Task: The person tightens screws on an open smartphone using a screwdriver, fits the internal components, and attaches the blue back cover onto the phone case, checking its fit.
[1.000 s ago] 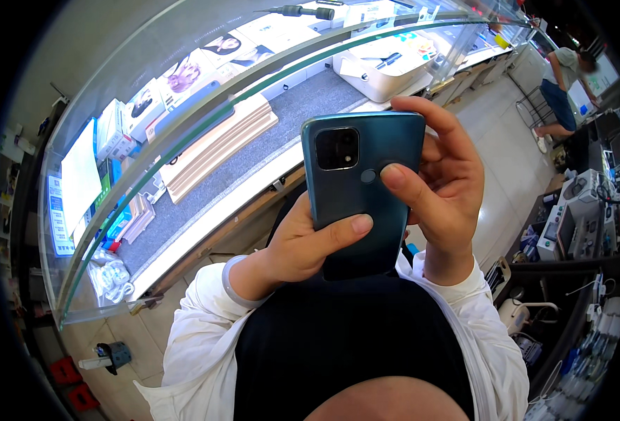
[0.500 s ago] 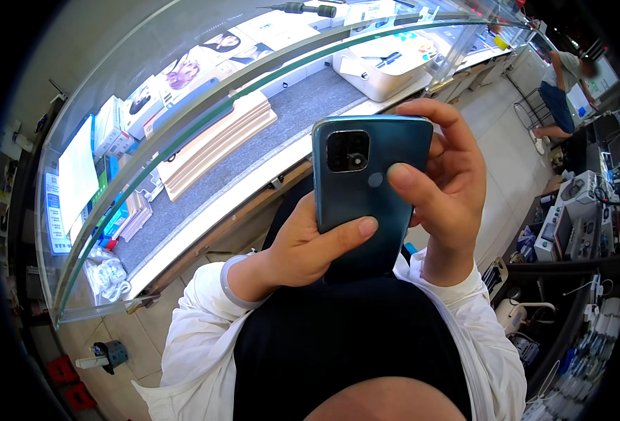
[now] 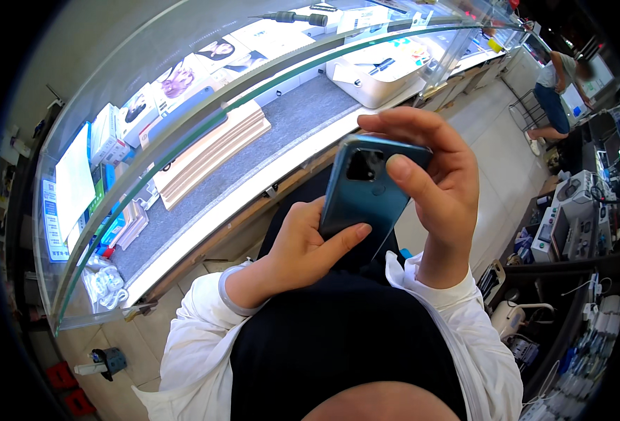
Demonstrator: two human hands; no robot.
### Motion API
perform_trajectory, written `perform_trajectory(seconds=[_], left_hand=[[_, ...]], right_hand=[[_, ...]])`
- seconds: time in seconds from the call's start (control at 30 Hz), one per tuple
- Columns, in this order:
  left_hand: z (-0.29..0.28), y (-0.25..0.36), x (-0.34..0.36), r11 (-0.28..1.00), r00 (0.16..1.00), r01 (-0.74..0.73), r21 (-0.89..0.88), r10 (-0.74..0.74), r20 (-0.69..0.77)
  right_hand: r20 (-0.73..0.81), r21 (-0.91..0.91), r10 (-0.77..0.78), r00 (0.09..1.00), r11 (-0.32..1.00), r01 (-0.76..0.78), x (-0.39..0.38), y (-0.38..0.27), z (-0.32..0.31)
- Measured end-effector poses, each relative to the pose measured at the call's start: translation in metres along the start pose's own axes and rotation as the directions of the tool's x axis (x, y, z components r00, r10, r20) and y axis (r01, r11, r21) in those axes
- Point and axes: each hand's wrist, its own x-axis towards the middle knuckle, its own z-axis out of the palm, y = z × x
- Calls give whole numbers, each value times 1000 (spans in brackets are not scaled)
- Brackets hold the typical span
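A blue-green smartphone (image 3: pixel 359 203) is held up in front of my body, its back with the dark square camera block facing me. Wrapped round its lower left edge is my left hand (image 3: pixel 303 245), the thumb lying across the back. My right hand (image 3: pixel 442 179) grips the upper right part; its thumb presses on the back beside the camera block, and its fingers curl over the top edge. The phone tilts, its top leaning to the right. Its screen side is hidden from view.
Beyond the phone stands a glass display counter (image 3: pixel 183 165) with boxes, a stack of flat tan boards (image 3: pixel 215 151) and a white bin (image 3: pixel 376 77). A screwdriver (image 3: pixel 296 17) lies on its glass top. To the right are a workbench with devices (image 3: pixel 569 217) and another person (image 3: pixel 554 91).
The phone has tipped and turned, its top leaning right and looking foreshortened. My right fingers have slid further left over its top edge. Both hands still hold it.
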Motion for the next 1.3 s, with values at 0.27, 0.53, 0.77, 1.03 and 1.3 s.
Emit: perform_trajectory(seconds=[0.27,0.53,0.77,1.03,1.3], left_hand=[[-4,13,1,966,991,59,250,-87,99],[-4,14,6,932,988,77,353,-118,97],[-10,20,9,927,974,97,362,-163,159],[-26,8,-5,960,980,-79,269,124,-155],[-26,5,-4,948,914,-217,232,281,-294]], right_hand=[[76,-233,17,997,973,1,-1,-8,-11],[130,-347,11,992,937,35,1,-5,-21],[111,-342,53,992,940,-12,-7,-4,-21],[-123,-159,-59,991,987,39,-10,4,-25],[-2,-178,121,993,977,-120,-14,-4,-26]])
